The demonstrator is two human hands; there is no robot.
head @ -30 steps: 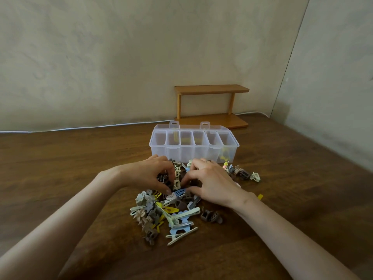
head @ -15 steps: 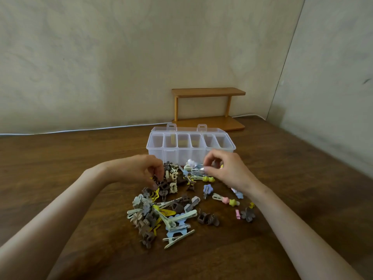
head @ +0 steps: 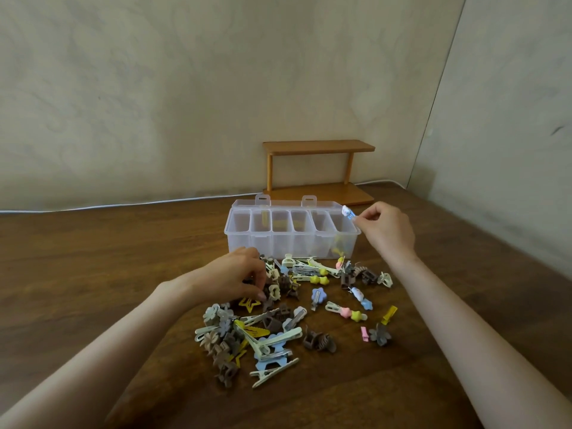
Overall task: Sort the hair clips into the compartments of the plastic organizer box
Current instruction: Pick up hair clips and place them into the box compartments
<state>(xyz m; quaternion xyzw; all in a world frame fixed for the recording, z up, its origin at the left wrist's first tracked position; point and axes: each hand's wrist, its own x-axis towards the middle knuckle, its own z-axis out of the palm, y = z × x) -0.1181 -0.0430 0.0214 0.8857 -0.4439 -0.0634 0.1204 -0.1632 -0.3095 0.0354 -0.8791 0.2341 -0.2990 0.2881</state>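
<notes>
While two bare forearms are reaching in from the near edge, one loose heap of hair clips (head: 272, 314) is lying on the dark wooden counter (head: 93, 274); they overlap too much to count, though one pink clip (head: 365, 334) and one yellow clip (head: 389, 314) are sitting apart at the heap's right fringe, beside a single brown flower clip (head: 382, 333). The left hand (head: 230, 275) is resting on the far left part of the heap, its fingers curled down among brown and cream clips; whether it is gripping one cannot be told. Just beyond the heap, one clear plastic organizer box (head: 291, 232) is standing open, showing six compartments in a row, with a few yellowish pieces showing through its walls. The right hand (head: 383, 232) is hovering raised at the box's right end, pinching one small white-and-blue clip (head: 348, 212) between thumb and fingertips, above the rightmost compartment. Farther back, one small two-tier wooden shelf (head: 318, 171) is standing against a pale plaster wall, with a white cable running along the base and a second wall meeting it at the right.
</notes>
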